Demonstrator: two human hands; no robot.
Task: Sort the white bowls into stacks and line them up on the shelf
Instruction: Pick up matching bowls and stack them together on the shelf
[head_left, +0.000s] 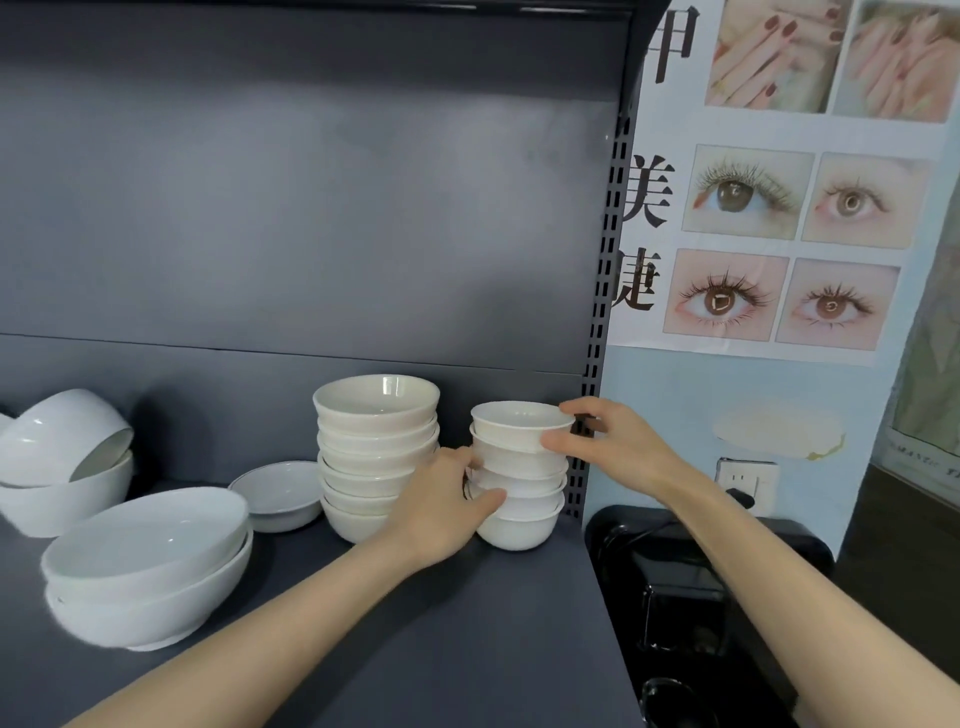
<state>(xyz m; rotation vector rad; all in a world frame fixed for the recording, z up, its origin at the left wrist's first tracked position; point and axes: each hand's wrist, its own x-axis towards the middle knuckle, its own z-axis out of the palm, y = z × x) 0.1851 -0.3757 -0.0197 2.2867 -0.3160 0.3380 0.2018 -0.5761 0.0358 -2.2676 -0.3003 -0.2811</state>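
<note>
A stack of several small white bowls (519, 525) stands at the right end of the dark shelf (415, 623). My left hand (441, 509) grips the lower bowls of that stack from the left. My right hand (602, 441) pinches the rim of its top bowl (511, 423) from the right. A taller stack of several white bowls (374, 452) stands just left of it. One shallow white dish (283, 493) lies further left.
Two wide white bowls (145, 566) sit nested at the front left. At the far left one bowl lies tipped inside another (57, 467). The perforated shelf post (597, 364) rises right of the small stack. A black appliance (701, 597) stands beyond the shelf's right edge.
</note>
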